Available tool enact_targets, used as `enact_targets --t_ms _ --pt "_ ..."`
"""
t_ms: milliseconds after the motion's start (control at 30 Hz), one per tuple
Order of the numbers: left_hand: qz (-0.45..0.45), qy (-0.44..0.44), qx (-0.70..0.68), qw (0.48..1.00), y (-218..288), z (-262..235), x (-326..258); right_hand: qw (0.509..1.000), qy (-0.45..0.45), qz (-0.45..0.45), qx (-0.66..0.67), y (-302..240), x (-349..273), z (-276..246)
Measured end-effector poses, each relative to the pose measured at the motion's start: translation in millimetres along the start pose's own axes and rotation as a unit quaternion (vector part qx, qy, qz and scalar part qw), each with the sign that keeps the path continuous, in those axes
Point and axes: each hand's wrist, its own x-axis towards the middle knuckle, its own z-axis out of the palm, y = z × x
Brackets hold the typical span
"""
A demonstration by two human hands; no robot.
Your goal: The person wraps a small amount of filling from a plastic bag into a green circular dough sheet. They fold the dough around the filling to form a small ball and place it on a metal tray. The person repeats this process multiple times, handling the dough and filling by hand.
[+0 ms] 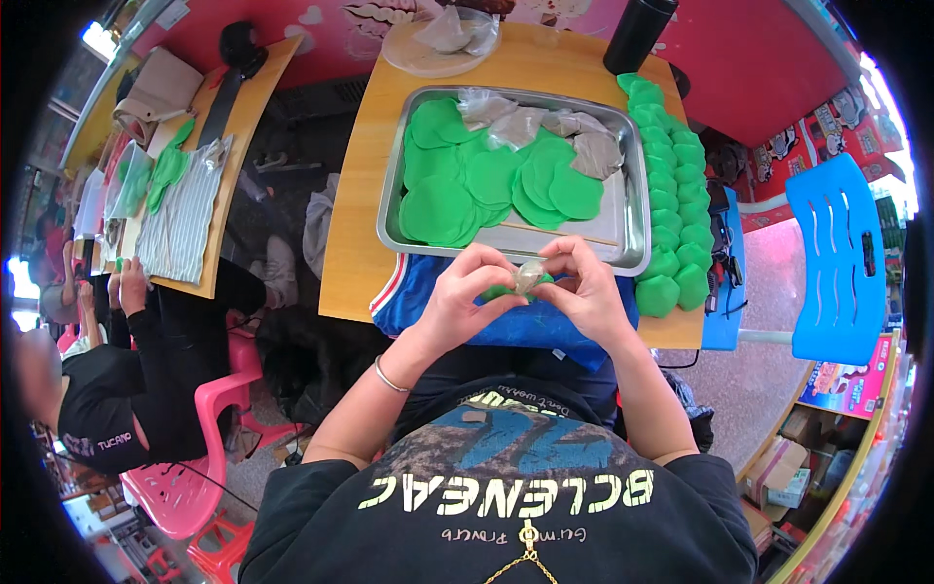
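Centre frame: your left hand (457,297) and right hand (584,292) both pinch a green piece with clear wrap (525,278). Steel tray (634,226) just above; green stack (676,195) along the worktop (355,214) right.

2 bare forearms rise from the lower edge and angle inward until the hands meet at the middle. The left hand (465,292) curls its fingers (484,261) inward, thumb tucked toward the right hand (584,287). The right hand mirrors it, fingertips (556,255) bent down in a pinching grip. Both wrists tilt slightly up (a thin bangle circles the left wrist). Fingertips of the 2 hands nearly touch.
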Motion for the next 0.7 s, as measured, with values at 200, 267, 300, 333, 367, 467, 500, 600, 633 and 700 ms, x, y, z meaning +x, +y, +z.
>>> enact_targets --t_ms 200,267,300,333,367,467,500,600,633,700 --pt "0.064 -0.073 0.094 0.991 -21 3 -9 0.997 0.011 -0.061 -0.034 34 -1 1" --pt "0.090 -0.086 0.137 0.983 -25 1 -11 0.995 0.000 -0.069 -0.065 33 -5 1" --pt "0.088 -0.089 0.149 0.981 -27 2 -13 0.991 0.007 -0.089 -0.103 33 -7 2" --pt "0.086 -0.093 0.160 0.979 -28 2 -15 0.984 0.015 -0.108 -0.140 32 -9 3" --pt "0.084 -0.096 0.172 0.977 -28 3 -16 0.976 0.022 -0.127 -0.177 32 -11 4" --pt "0.061 -0.061 0.142 0.986 -25 8 -14 0.970 0.062 -0.146 -0.186 39 -14 6" --pt "0.072 -0.046 0.135 0.987 -22 10 -13 0.964 0.061 -0.166 -0.199 38 -14 7" --pt "0.102 -0.026 0.131 0.986 -17 15 -12 0.950 0.056 -0.204 -0.230 33 -14 7" --pt "0.111 -0.036 0.141 0.983 -17 16 -10 0.949 0.053 -0.202 -0.236 32 -14 7" --pt "0.101 -0.047 0.155 0.981 -16 15 -9 0.945 0.047 -0.199 -0.253 31 -15 6"
